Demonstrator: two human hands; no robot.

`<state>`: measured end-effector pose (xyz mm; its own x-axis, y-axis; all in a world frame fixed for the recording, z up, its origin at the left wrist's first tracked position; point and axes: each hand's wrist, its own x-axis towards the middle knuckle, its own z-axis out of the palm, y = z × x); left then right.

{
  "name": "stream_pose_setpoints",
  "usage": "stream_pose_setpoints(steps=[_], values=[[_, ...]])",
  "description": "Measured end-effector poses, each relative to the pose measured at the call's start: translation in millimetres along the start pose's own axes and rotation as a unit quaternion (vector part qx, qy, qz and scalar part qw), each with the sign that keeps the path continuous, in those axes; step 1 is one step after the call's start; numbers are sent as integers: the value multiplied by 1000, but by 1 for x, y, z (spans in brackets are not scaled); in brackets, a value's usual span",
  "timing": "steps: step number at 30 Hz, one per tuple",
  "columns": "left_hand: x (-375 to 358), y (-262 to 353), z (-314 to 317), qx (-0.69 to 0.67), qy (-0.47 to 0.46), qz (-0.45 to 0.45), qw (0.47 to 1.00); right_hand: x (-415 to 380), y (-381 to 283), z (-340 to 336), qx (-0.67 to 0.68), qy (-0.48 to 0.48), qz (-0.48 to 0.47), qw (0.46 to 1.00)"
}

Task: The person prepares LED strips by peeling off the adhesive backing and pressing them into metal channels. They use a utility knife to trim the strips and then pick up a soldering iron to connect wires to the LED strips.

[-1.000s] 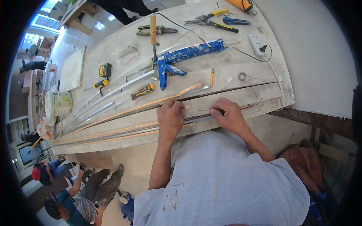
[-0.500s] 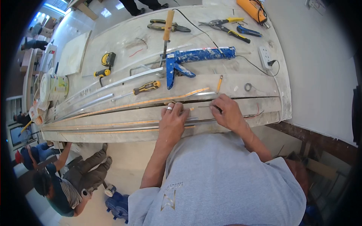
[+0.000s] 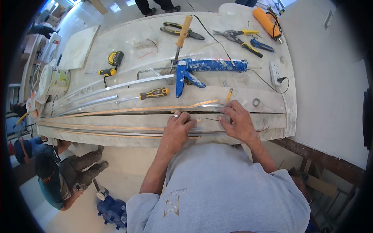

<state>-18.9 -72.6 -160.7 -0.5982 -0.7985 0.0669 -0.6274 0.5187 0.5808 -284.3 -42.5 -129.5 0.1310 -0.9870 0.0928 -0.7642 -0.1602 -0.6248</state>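
Note:
My left hand (image 3: 178, 128), with a ring on one finger, bends over the front board of the table. Its fingers are pressed together beside the end of a small orange strip piece (image 3: 199, 120); what they hold is too small to name. My right hand (image 3: 236, 121) has thumb and index finger apart, close to a thin dark wire (image 3: 212, 119) and the end of a silver strip (image 3: 218, 105). A long orange strip (image 3: 136, 110) runs left from there. Just behind my right hand lies a yellow pencil (image 3: 229, 94).
Farther back lie a blue caulking gun (image 3: 213, 65), pliers (image 3: 182, 30), snips (image 3: 241, 39), a screwdriver (image 3: 154, 93), a tape measure (image 3: 115, 58) and a power strip (image 3: 275, 73). A bucket (image 3: 58, 80) stands left. A person (image 3: 58, 178) sits at lower left.
My right thumb and index finger have moved apart and the hand has shifted slightly. My left hand stays near the same strips. The whole view has shifted a little.

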Motion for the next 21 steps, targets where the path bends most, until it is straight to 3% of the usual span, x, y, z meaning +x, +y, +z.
stream_pose_setpoints(steps=[9,11,21], values=[[-3,0,3,-9,22,-1,1000,126,-10,-29,57,87,-79,991],[-2,2,2,-19,27,-8,999,151,-14,-28,62,50,-24,997],[-8,9,-12,-73,-6,-62,995,174,-13,-14,74,2,-38,997]])
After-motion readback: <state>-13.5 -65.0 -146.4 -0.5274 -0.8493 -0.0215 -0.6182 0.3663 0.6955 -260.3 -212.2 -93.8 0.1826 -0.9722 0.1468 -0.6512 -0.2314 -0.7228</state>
